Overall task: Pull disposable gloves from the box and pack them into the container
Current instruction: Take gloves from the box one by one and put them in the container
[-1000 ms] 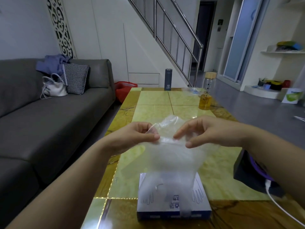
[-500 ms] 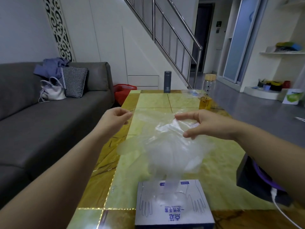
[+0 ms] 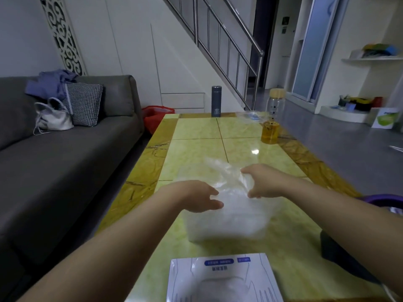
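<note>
Crumpled clear plastic glove (image 3: 226, 174) pinched in right hand (image 3: 266, 182) grip, over translucent rectangular container (image 3: 231, 225), left hand (image 3: 196, 196) grip wide.

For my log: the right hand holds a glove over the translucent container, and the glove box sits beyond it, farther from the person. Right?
No. The head view shows the glove box nearer the person than the translucent container; the right hand holds a glove over it.

left grip (image 3: 201, 198) fingers straight | right grip (image 3: 260, 182) curled (pinching, seemingly) | forearms extended
</note>
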Motion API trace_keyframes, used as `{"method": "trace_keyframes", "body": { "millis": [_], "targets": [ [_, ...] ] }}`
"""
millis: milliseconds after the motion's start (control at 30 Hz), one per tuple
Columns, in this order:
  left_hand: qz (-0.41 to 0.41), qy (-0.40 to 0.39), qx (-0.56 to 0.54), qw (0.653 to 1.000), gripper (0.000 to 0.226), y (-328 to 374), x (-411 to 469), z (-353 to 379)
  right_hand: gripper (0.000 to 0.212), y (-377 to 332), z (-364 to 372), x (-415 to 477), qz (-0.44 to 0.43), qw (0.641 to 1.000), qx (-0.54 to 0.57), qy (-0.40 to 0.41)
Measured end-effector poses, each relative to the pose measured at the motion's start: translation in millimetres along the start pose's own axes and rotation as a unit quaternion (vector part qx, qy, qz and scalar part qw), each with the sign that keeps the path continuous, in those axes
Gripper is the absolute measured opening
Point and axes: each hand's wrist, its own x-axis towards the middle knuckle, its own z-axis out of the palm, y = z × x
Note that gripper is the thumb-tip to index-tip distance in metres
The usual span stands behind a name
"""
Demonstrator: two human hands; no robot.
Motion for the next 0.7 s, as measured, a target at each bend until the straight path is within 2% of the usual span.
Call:
{"method": "trace_keyframes", "body": {
  "millis": [133,267,367,400,433,500,567,633,700],
  "targets": [
    [-0.004,-0.057,0.047,0.997,0.062,4,24,0,0.042,1,16,12,0.007,0.990,-0.138,-0.008],
    [-0.008,-0.091,0.079,0.993,0.063,1,48,4,0.047,-5,15,12,0.008,0.961,-0.275,0.020],
    [0.000,-0.104,0.090,0.991,0.062,-3,65,12,0.039,-14,14,15,-0.065,0.939,-0.316,0.120],
    [0.003,-0.107,0.092,0.990,0.061,-5,70,15,0.038,-17,16,18,-0.094,0.939,-0.309,0.117],
    [0.006,-0.111,0.092,0.990,0.059,-6,74,17,0.042,-19,19,22,-0.112,0.949,-0.283,0.084],
    [0.005,-0.121,0.090,0.988,0.057,-8,80,24,0.059,-20,28,32,-0.101,0.971,-0.212,-0.038],
    [-0.004,-0.140,0.087,0.986,0.059,-12,85,31,0.083,-17,35,41,-0.065,0.966,-0.207,-0.144],
    [-0.015,-0.169,0.088,0.982,0.072,-16,90,38,0.101,-9,41,48,-0.039,0.956,-0.215,-0.196],
    [-0.031,-0.186,0.096,0.977,0.086,-18,95,41,0.109,-4,46,51,-0.022,0.951,-0.214,-0.220]
  ]
}}
